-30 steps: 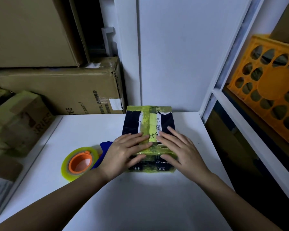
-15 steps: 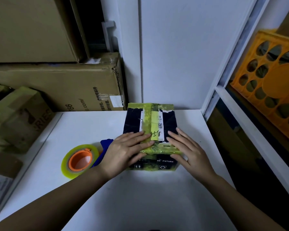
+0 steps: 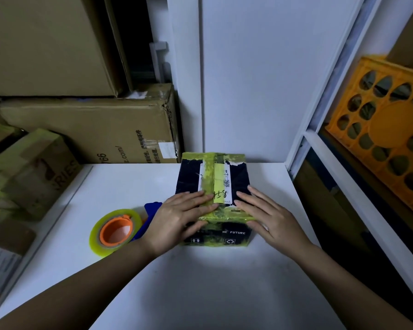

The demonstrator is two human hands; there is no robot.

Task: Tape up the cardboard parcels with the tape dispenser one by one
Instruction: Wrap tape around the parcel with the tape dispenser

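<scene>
Left hand [image 3: 177, 220] and right hand [image 3: 270, 216], fingers spread flat, press yellow tape onto the dark parcel [image 3: 214, 198] beneath them; smoothing step. Next, reach for tape dispenser [image 3: 119, 231], just left of the left hand.

Storage around a white table

An orange crate [image 3: 389, 129] sits on a shelf [image 3: 358, 184] at right; the white table [image 3: 200, 289] meets a white wall panel [image 3: 255, 75] behind.
</scene>
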